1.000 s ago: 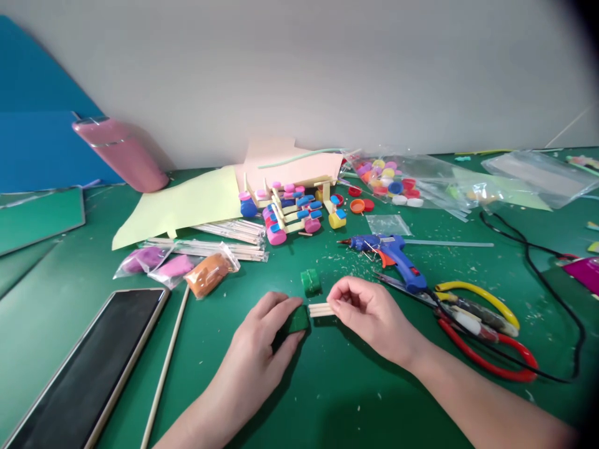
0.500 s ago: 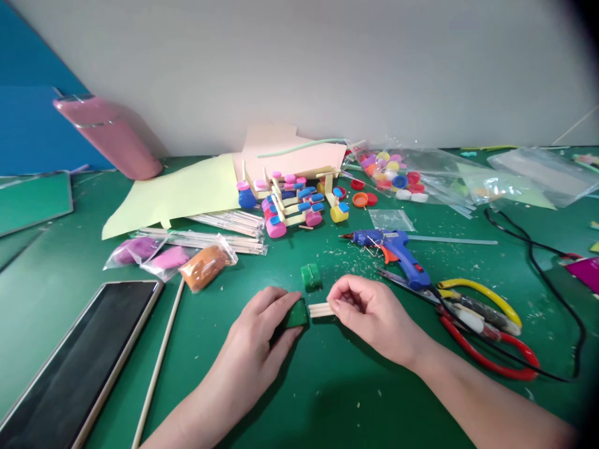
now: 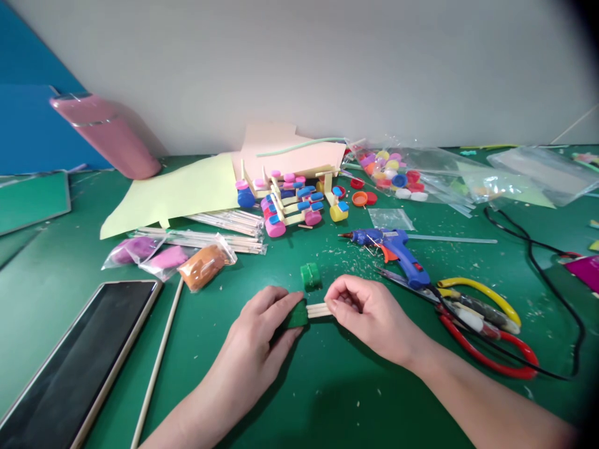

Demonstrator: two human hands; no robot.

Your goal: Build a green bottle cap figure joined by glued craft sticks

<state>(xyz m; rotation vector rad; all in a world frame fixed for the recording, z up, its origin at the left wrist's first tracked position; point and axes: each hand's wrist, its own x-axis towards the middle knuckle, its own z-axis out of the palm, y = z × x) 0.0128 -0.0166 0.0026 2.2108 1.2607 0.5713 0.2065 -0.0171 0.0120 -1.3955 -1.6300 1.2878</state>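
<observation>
Between the fingers and thumb of my left hand [image 3: 259, 333] is a small dark green block [image 3: 296, 315], resting near the table top. My right hand [image 3: 367, 315] pinches three short wooden sticks [image 3: 319, 310] laid side by side. Their left ends meet the edge of the green block; whether they reach into or under it I cannot tell. The far ends are hidden by my right fingers. Just beyond both hands stands a short green cylinder [image 3: 311, 276], apart from them.
Right of my hands lie a blue glue gun [image 3: 393, 246] with its black cord, and pliers [image 3: 489, 343] with red and yellow handles. At left are a phone [image 3: 79, 355], a long stick [image 3: 159, 358] and bagged clay [image 3: 203, 267]. Small stick-and-cap models [image 3: 290, 202] stand at the back.
My right hand has shifted slightly left, so the stick ends now meet the green block where a small gap was before. My left hand has stayed nearly still.
</observation>
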